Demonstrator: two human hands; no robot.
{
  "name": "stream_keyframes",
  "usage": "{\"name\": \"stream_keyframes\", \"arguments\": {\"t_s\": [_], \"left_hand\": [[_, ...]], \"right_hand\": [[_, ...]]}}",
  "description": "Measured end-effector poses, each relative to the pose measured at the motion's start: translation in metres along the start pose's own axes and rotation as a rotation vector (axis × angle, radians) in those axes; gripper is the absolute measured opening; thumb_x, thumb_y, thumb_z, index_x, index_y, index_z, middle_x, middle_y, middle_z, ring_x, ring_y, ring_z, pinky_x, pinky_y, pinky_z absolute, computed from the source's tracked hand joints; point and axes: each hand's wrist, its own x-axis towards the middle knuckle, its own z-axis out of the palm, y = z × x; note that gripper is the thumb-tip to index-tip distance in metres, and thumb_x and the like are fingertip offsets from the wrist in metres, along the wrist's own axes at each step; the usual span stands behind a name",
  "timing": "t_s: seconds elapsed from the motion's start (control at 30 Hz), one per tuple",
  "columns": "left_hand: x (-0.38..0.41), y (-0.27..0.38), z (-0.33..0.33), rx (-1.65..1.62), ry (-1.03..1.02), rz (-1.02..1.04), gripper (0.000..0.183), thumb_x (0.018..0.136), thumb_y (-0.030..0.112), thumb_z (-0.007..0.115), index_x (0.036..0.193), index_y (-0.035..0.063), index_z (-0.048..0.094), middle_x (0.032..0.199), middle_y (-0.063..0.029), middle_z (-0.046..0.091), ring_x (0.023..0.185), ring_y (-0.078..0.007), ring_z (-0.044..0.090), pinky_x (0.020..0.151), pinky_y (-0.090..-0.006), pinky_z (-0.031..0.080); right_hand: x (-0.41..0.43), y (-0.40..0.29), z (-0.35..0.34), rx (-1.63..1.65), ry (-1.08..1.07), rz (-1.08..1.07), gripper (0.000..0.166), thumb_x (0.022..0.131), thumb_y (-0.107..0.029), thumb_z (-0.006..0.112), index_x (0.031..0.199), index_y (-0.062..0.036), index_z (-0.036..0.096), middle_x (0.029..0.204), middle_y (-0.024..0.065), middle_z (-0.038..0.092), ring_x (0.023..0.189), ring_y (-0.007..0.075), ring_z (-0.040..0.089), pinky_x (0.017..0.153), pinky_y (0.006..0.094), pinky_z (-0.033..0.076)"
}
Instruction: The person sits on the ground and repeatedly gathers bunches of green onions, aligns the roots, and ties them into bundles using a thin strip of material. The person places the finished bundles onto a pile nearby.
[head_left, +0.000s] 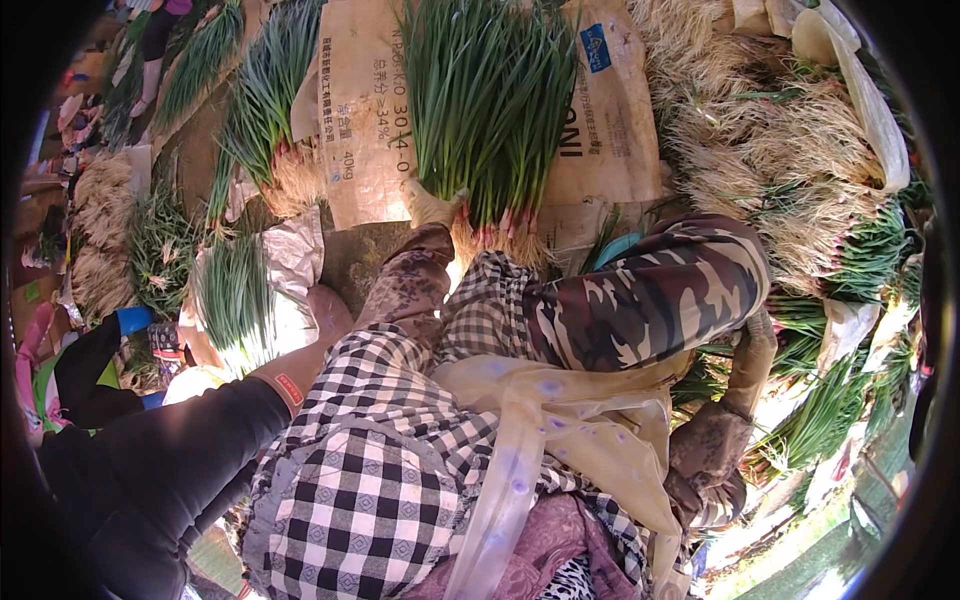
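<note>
My left hand (433, 204), in a pale glove, lies against the lower left side of a large bunch of spring onions (491, 97). Its thumb points toward the stems; the other fingers are mostly hidden. Pink stem bases and pale roots (525, 247) face me, while the green leaves point away. Under the bunch is a printed woven sack (360, 112). My right hand (756, 341), also gloved, reaches down beyond my camouflage-clad knee, near the onions at the right. Its fingertips are hidden.
Piled onions with dense roots (810, 165) fill the right side. More bunches (274, 97) lie to the left, one on a pale sheet (292, 255). A person's dark-trousered leg (202, 427) extends close by at lower left. Other people sit farther left.
</note>
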Motion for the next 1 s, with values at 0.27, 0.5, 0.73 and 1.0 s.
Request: {"name": "stream_keyframes", "arguments": {"t_s": [0.27,0.5,0.73,1.0], "left_hand": [[0.011,-0.013,0.003,-0.125,-0.068,-0.093,0.106,0.062,0.021,0.079,0.142,-0.0018,0.014,0.129,-0.0240,0.046,0.116,-0.0341,0.050,0.101,-0.0378,0.039],[0.020,0.005,0.034,0.146,-0.058,-0.070,0.093,0.068,0.012,0.073,0.140,-0.0026,0.018,0.134,-0.0248,0.040,0.119,-0.0332,0.047,0.099,-0.0388,0.040],[-0.029,0.183,-0.055,-0.299,-0.109,0.361,0.082,0.079,0.011,0.064,0.143,-0.0031,0.015,0.135,-0.0211,0.043,0.118,-0.0305,0.048,0.096,-0.0391,0.042],[-0.253,0.393,-0.127,-0.796,-0.947,1.186,0.060,0.088,0.029,0.060,0.135,-0.0026,0.039,0.134,-0.0158,0.047,0.120,-0.0251,0.049,0.103,-0.0372,0.037]], "right_hand": [[-0.013,-0.010,0.012,0.035,-0.050,0.003,0.025,0.091,-0.017,0.054,0.107,0.0015,0.063,0.067,-0.0012,0.055,0.053,0.0053,0.044,0.046,0.0184,0.032],[-0.025,-0.009,-0.017,-0.305,0.100,-0.093,0.021,0.090,-0.015,0.050,0.092,0.0002,0.065,0.074,0.0006,0.059,0.058,0.0073,0.052,0.051,0.0213,0.039],[-0.059,-0.032,-0.072,0.184,0.224,0.058,0.018,0.092,-0.016,0.057,0.096,-0.0020,0.066,0.068,0.0016,0.064,0.051,0.0057,0.052,0.047,0.0185,0.042],[-0.122,-0.011,-0.209,0.309,0.737,-0.158,0.020,0.093,-0.017,0.055,0.095,-0.0050,0.070,0.067,0.0004,0.063,0.050,0.0041,0.048,0.047,0.0172,0.038]]}}
